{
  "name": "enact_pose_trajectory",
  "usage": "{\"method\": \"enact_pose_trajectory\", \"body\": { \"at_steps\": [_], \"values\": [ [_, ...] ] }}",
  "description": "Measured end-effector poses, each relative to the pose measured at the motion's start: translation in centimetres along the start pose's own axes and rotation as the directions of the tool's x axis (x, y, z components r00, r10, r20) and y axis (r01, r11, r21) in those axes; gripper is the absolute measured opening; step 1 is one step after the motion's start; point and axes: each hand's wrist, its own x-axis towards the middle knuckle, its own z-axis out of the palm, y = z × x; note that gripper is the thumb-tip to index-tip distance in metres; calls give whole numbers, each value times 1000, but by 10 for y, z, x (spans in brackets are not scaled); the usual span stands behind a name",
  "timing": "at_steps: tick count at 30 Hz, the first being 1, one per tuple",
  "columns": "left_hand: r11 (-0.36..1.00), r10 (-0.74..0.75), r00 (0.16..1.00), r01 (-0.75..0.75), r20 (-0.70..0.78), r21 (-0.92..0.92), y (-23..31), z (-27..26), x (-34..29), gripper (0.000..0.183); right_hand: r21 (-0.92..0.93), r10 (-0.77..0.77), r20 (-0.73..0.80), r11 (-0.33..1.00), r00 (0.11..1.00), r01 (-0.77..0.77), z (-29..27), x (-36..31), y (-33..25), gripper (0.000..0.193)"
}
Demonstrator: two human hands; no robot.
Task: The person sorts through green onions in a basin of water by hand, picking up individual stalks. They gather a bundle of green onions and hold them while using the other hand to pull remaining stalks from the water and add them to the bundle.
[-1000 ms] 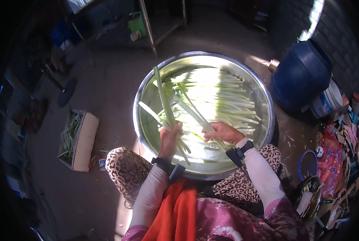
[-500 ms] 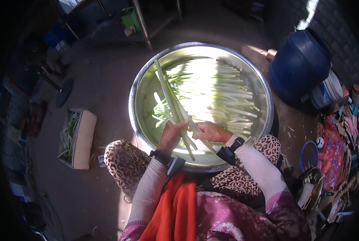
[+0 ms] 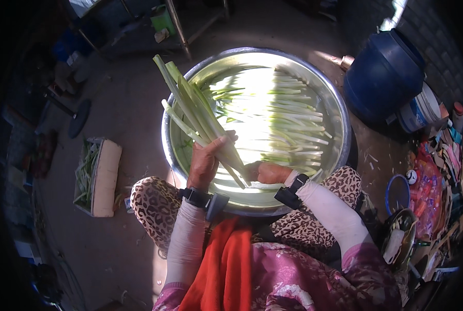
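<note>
On your far left, a dark round stand (image 3: 79, 119) sits on the floor (image 3: 115, 103). Next comes a pale box (image 3: 107, 179) on its own, with green leaves (image 3: 88, 176) inside. Your left knee (image 3: 151, 207), in spotted pants, is bent beside the tub. Farther back there is a green jug (image 3: 162, 19), too dim for you to read anything on it. Your left hand (image 3: 205, 163) is closed tight around a bunch of long green and white stalks (image 3: 195, 111). Their green tops lean up to the left, past the edge of the big metal tub (image 3: 247, 201), and their white ends point down by your other hand. In the tub, many more stalks (image 3: 296, 111) lie side by side, and bright sun washes out the middle ones. Your right hand (image 3: 272, 173) is at the low ends of the bunch with its fingers curled in; you cannot tell if they pinch a stalk or only touch it. To the right stands a big blue barrel (image 3: 381, 78), then a blue hoop (image 3: 397, 193) nearer you. A white bucket (image 3: 423, 111) beside the barrel has a blue label, too small to read. At the far right is a shiny red bag (image 3: 427, 194).
</note>
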Motion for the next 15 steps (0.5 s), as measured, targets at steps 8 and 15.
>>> {"method": "enact_pose_trajectory", "body": {
  "at_steps": [8, 15],
  "values": [
    [994, 36, 999, -39, -26, -99, 1, -4, 0, 36, -103, 109, 93, 990, 990, -99, -11, -1, -26, 30],
    [945, 15, 987, -67, -162, -321, -3, -29, 14, 47, -218, 6, 57, 976, 998, 7, -14, -1, 13, 23]
  ]
}}
